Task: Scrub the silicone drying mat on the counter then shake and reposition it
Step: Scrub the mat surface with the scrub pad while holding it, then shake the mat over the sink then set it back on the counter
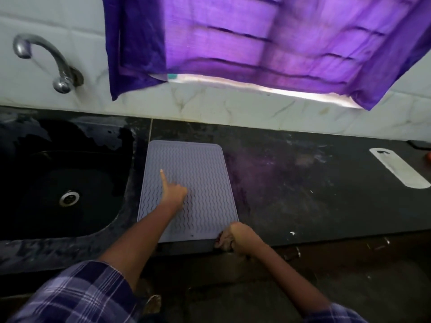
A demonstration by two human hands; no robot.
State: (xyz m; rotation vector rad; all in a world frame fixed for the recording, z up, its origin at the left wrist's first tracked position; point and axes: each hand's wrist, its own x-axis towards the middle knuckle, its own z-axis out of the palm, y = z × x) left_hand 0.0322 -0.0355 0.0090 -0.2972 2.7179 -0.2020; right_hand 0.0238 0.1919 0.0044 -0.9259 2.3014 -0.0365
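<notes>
Left hand (173, 194) over silicone drying mat (205, 183): index finger extended, others curled, holding nothing. Right hand (233, 237) curled at counter edge (326, 237), contents indiscernible. Risk: unanchored mat likely slides toward sink (60, 183) under scrubbing.

Lilac mat (200, 183), wavy ridges; black counter (303, 183); purple curtain (256, 38); plaid sleeve (77, 297).

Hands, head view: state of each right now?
Left hand: index finger straight, pointing over the silicone drying mat, other fingers curled, holding nothing.
Right hand: fingers curled at the mat's near right corner; whether it grips it cannot be told.
</notes>
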